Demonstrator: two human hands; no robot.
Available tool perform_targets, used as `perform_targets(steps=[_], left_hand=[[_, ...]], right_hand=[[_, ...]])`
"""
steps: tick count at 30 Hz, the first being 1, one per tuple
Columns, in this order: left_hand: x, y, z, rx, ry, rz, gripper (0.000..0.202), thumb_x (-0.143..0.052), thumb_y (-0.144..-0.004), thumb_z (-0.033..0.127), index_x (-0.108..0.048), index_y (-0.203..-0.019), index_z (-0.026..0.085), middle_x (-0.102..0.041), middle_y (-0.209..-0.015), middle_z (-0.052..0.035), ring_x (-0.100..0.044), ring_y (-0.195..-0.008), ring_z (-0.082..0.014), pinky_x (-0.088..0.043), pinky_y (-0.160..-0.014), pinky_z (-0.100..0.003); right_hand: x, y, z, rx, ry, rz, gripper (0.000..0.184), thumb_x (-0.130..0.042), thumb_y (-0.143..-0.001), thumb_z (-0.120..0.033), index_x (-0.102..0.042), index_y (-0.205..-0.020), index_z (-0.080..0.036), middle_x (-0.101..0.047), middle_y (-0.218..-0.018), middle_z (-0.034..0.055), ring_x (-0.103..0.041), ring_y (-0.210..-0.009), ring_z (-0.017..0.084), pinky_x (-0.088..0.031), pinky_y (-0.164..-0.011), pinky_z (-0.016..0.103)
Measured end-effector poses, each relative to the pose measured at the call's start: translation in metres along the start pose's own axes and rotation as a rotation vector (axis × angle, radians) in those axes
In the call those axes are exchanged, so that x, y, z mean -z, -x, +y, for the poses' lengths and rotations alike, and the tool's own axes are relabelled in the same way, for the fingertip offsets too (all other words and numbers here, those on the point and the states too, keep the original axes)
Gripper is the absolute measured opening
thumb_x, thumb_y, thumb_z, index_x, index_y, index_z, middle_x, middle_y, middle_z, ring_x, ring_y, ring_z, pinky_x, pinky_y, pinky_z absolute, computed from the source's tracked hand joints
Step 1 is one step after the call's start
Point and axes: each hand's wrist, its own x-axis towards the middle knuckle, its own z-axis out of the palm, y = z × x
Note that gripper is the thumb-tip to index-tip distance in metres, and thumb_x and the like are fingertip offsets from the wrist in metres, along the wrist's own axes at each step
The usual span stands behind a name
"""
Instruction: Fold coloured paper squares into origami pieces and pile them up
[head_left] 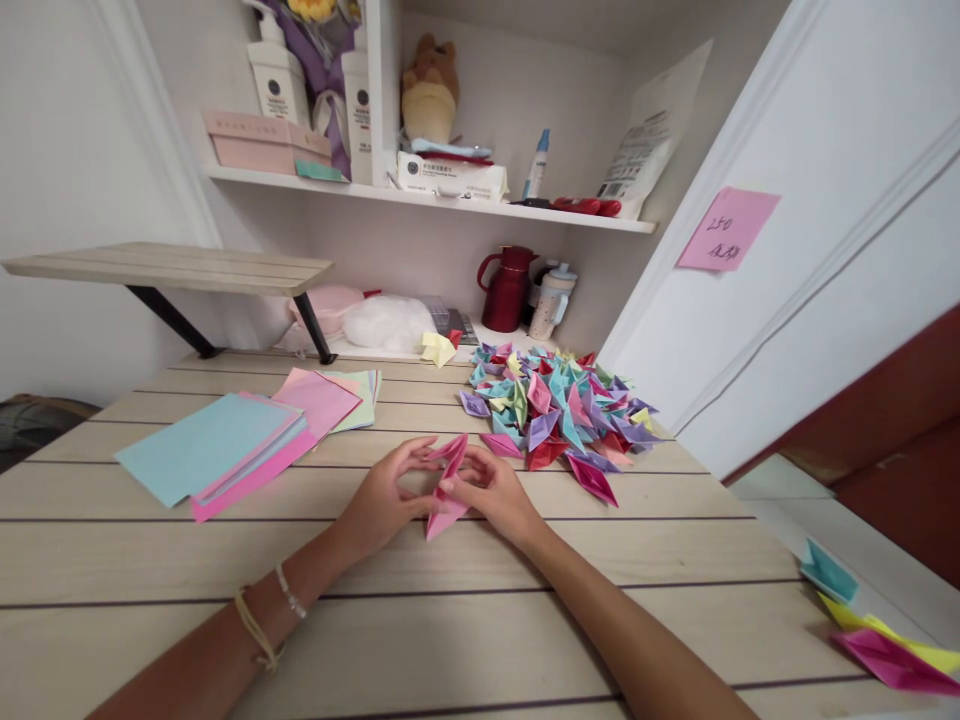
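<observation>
Both my hands meet at the middle of the wooden table (150, 560) around a folded pink paper piece (448, 485). My left hand (384, 500) pinches its upper left edge with curled fingers. My right hand (491, 490) grips the right side, fingers pressed on the paper. The pink piece stands partly upright between them, its lower tip touching the table. Just behind my hands, to the right, lies a pile of folded paper boats (566, 410) in pink, purple, blue, red and yellow.
A stack of flat coloured paper sheets (240, 440) lies to the left. A small raised wooden shelf (172, 265) stands at back left. A red jug (508, 288) and a bottle sit behind. White door (810, 280) with a pink note on the right.
</observation>
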Motion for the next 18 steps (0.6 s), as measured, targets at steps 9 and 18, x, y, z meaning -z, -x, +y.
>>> perform_targets(steps=[9, 18], left_hand=[[0.005, -0.002, 0.002, -0.039, -0.054, 0.001, 0.042, -0.057, -0.074, 0.026, -0.051, -0.115, 0.021, -0.056, -0.12, -0.0097, -0.054, -0.107, -0.0229, -0.052, -0.07, -0.027], [-0.008, 0.0, -0.007, -0.142, -0.543, 0.144, 0.035, -0.048, -0.078, 0.023, -0.05, -0.114, 0.024, -0.062, -0.107, -0.0061, -0.062, -0.088, -0.0189, -0.051, -0.07, -0.029]], right_hand=[[0.005, -0.002, 0.001, 0.023, 0.086, 0.02, 0.042, -0.057, -0.069, -0.018, -0.057, -0.111, -0.02, -0.063, -0.106, 0.0047, -0.061, -0.087, 0.021, -0.051, -0.071, 0.032], [-0.017, 0.002, -0.004, 0.187, 0.421, 0.167, 0.035, -0.049, -0.068, -0.01, -0.062, -0.099, -0.018, -0.067, -0.087, 0.0016, -0.06, -0.073, 0.016, -0.049, -0.064, 0.025]])
